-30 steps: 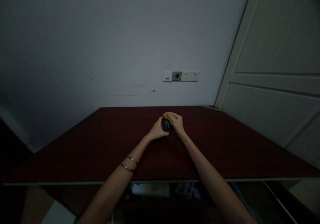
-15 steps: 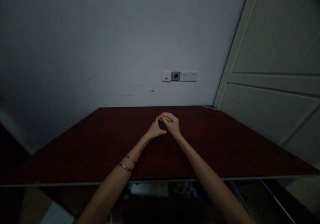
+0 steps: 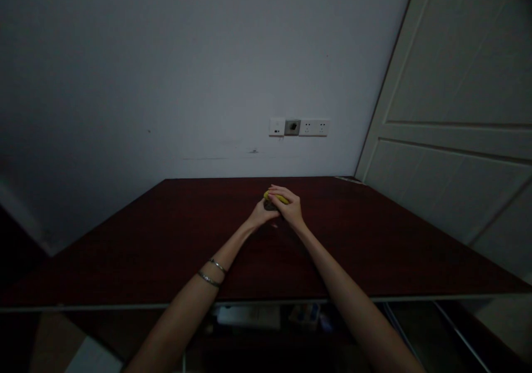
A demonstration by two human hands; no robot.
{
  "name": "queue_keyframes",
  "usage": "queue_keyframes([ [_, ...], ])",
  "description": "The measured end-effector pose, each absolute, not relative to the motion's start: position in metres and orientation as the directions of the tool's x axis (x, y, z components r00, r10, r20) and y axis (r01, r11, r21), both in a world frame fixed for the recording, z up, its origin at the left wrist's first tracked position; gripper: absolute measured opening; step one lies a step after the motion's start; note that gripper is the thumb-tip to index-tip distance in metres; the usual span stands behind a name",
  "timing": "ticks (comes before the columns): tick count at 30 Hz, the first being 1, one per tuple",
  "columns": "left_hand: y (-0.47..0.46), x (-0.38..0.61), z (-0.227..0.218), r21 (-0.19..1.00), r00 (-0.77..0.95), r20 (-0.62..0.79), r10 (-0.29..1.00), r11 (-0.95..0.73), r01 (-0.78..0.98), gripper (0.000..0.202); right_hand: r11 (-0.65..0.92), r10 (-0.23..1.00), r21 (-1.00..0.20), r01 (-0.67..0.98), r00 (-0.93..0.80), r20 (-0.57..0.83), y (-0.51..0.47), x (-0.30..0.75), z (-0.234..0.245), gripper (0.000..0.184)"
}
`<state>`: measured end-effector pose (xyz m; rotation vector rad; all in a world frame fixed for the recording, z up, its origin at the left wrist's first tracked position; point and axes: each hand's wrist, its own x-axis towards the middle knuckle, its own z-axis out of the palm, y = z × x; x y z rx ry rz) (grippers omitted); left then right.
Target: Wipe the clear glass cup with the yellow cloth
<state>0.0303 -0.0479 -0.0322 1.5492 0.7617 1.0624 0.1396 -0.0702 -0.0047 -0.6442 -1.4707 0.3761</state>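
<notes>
Both my hands meet over the middle of a dark red-brown table (image 3: 166,240). My left hand (image 3: 261,216), with two bangles on its wrist, is wrapped round a small dark rounded object (image 3: 270,206) that is mostly hidden. My right hand (image 3: 287,208) is closed over the top of it, fingers pressed on a small yellow piece (image 3: 276,197). I cannot make out what the dark object is in the dim light.
A white wall with a row of sockets (image 3: 299,127) stands behind the table. A pale panelled door (image 3: 457,112) closes off the right side. Below the table's front edge a lower shelf holds a few dim items (image 3: 266,317).
My hands have stayed together on the object. The right hand has shifted slightly over the yellow piece, and the dark body shows less than a second ago.
</notes>
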Motion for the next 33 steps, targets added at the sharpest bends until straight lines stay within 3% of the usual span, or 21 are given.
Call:
queue_keyframes([
  [5,-0.049,0.029,-0.034,0.915,0.431,0.384,0.817,-0.4,-0.058,0.065,0.653,0.72,-0.752,0.084,0.237,0.652,-0.056,0.152,-0.008,0.025],
  [10,-0.051,0.03,-0.029,0.9,0.451,0.392,0.801,-0.435,-0.01,0.071,0.539,0.808,-0.842,-0.026,0.297,0.508,-0.047,0.158,-0.01,0.029],
  [16,-0.052,0.028,-0.025,0.874,0.424,0.413,0.806,-0.482,0.064,0.07,0.609,0.772,-0.791,-0.057,0.271,0.575,-0.054,0.156,-0.007,0.027],
  [23,-0.056,0.029,-0.019,0.916,0.361,0.355,0.862,-0.397,0.047,0.068,0.612,0.774,-0.783,-0.108,0.284,0.566,-0.057,0.156,-0.005,0.025],
  [29,-0.056,0.029,-0.018,0.945,0.325,0.308,0.894,-0.327,0.005,0.064,0.761,0.641,-0.649,0.028,0.129,0.757,-0.07,0.15,0.004,0.012],
  [33,-0.053,0.029,-0.021,0.944,0.414,0.295,0.861,-0.33,0.015,0.056,0.821,0.566,-0.565,0.086,0.014,0.824,-0.077,0.151,0.006,0.007],
])
